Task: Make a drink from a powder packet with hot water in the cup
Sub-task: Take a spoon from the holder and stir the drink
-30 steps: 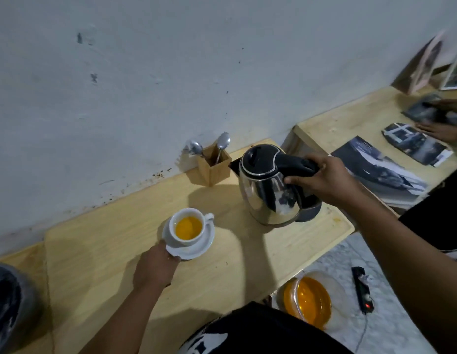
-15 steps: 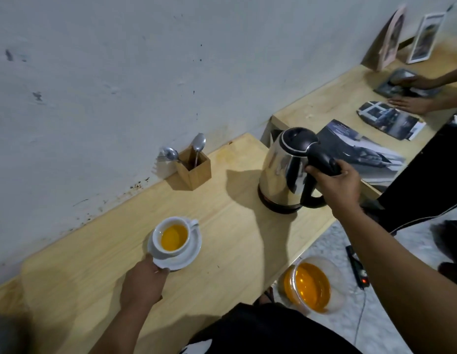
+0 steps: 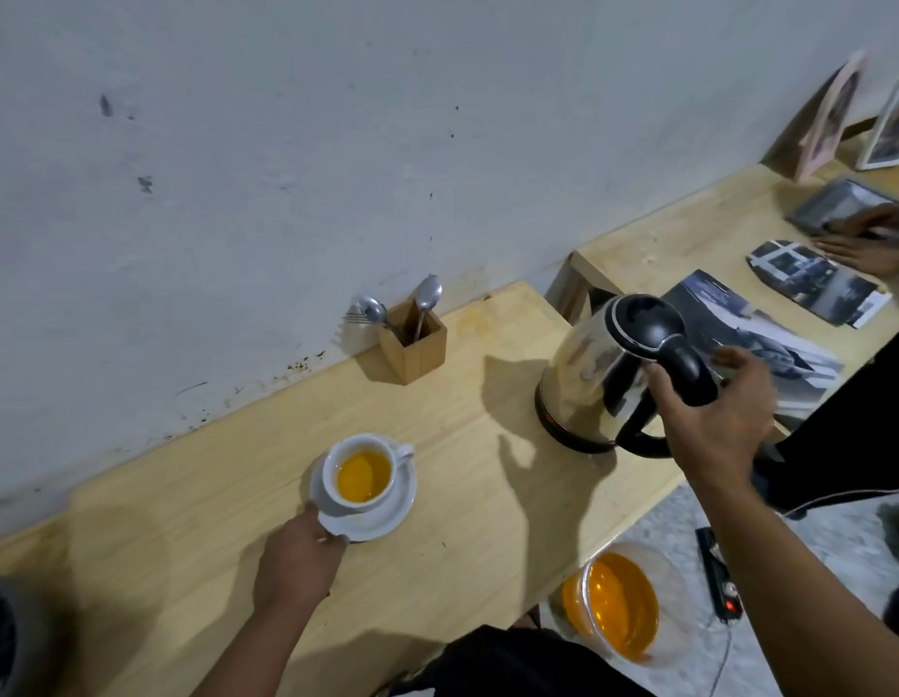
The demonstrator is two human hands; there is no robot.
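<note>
A white cup (image 3: 362,472) of orange-yellow drink stands on a white saucer (image 3: 387,520) on the wooden table (image 3: 487,520). My left hand (image 3: 299,560) pinches the saucer's near rim, thumb on top. A steel kettle (image 3: 588,379) with a black lid and handle stands upright near the table's right end. My right hand (image 3: 714,420) is at the kettle's handle. Its thumb and fingers are spread apart on either side of the handle, no longer wrapped round it. No powder packet is in view.
A wooden holder (image 3: 414,342) with spoons and a fork stands by the wall. Magazines (image 3: 759,339) and another person's hands (image 3: 869,244) are on the neighbouring table. On the floor stand a clear tub of orange liquid (image 3: 618,601) and a power strip (image 3: 719,576).
The kettle went from tilted in the air to standing on the table at the right. My right hand's grip on its handle has loosened. My left hand stays on the saucer.
</note>
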